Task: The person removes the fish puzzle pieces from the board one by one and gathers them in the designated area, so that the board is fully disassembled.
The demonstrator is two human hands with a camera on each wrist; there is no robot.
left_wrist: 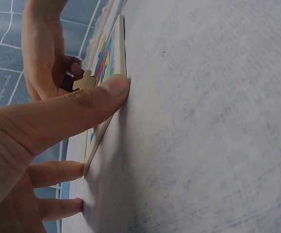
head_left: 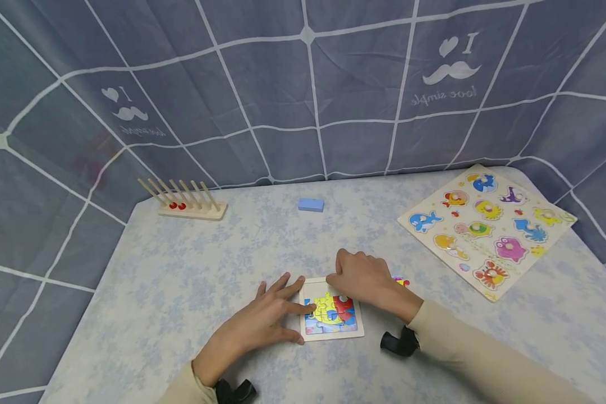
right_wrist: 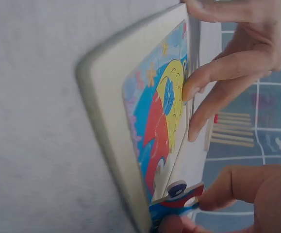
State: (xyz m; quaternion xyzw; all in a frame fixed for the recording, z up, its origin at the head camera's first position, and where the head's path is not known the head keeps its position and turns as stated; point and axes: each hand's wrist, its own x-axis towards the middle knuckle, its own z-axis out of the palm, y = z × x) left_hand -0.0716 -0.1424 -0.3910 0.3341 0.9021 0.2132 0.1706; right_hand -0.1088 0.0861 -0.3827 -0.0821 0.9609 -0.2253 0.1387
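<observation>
A small wooden jigsaw tray [head_left: 333, 337] holds a yellow and red fish picture, its upper part bare of pieces. My left hand [head_left: 258, 321] rests along the tray's left side, fingers spread, one fingertip on the picture. In the left wrist view its thumb [left_wrist: 89, 104] presses the tray's edge. My right hand [head_left: 365, 278] is over the tray's upper right corner. Between its thumb and finger it pinches a red and blue jigsaw piece [right_wrist: 186, 198], tilted on edge, hidden by the hand in the head view. The piece's plain brown back [left_wrist: 84, 81] faces the left wrist camera.
A colourful patch [head_left: 401, 281] shows beyond the right wrist, mostly covered. A knobbed sea-animal board [head_left: 477, 230] lies at the right. A blue block [head_left: 311, 205] sits at the back, and a wooden peg stand [head_left: 194, 211] with red beads at the back left.
</observation>
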